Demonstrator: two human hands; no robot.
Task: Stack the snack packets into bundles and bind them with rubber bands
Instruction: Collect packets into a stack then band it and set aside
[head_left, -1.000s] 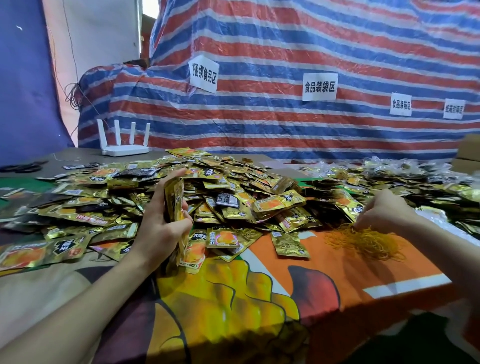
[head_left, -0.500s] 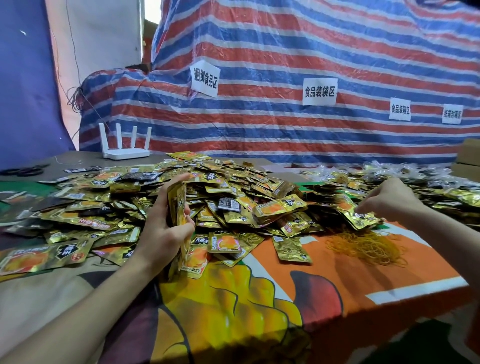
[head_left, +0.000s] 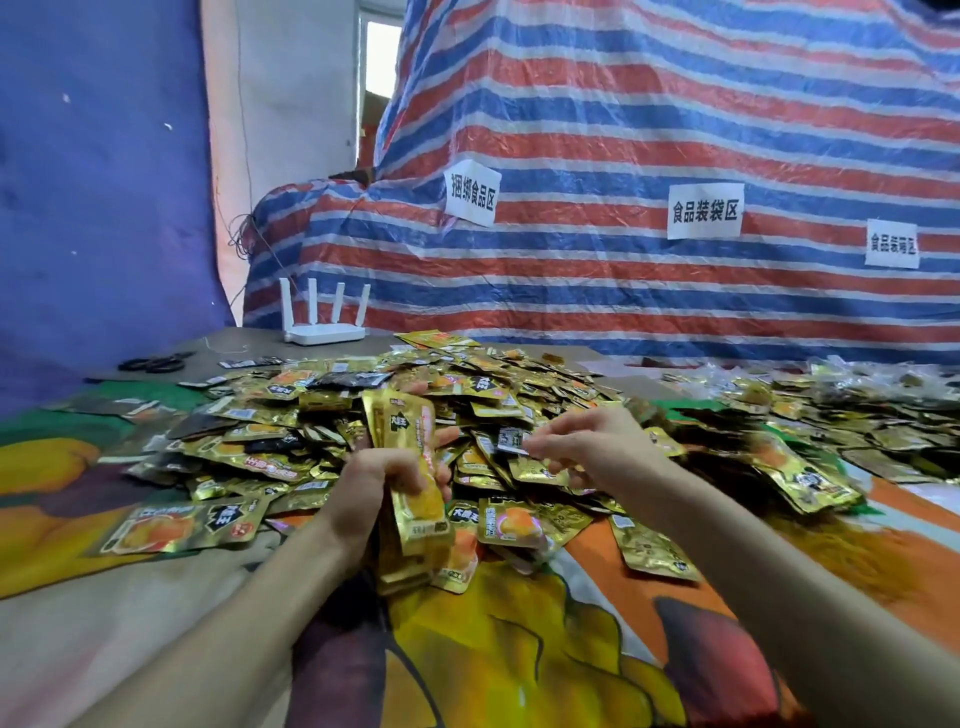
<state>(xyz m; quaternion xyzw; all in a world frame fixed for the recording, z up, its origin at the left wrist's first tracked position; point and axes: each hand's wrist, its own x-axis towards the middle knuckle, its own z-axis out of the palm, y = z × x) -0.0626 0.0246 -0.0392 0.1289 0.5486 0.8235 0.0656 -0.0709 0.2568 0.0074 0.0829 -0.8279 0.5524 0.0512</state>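
Observation:
My left hand (head_left: 363, 493) grips a stack of gold snack packets (head_left: 415, 467), held upright on edge above the printed tablecloth (head_left: 519, 649). Behind it spreads a big heap of loose gold packets (head_left: 483, 389). My right hand (head_left: 587, 452) hovers just right of the stack with its fingertips curled and pointing at it, pinching a thin rubber band that barely shows. The pile of yellow rubber bands (head_left: 852, 556) lies on the cloth at the right, beyond my right forearm.
A second heap of packets (head_left: 857, 410) covers the table's far right. A white router (head_left: 324, 322) and black scissors (head_left: 156, 362) sit at the back left. A striped tarp with paper labels hangs behind the table.
My right hand left the rubber band pile and came left to the stack. My left hand turned the stack toward me and drew it nearer. The camera moved closer and to the right.

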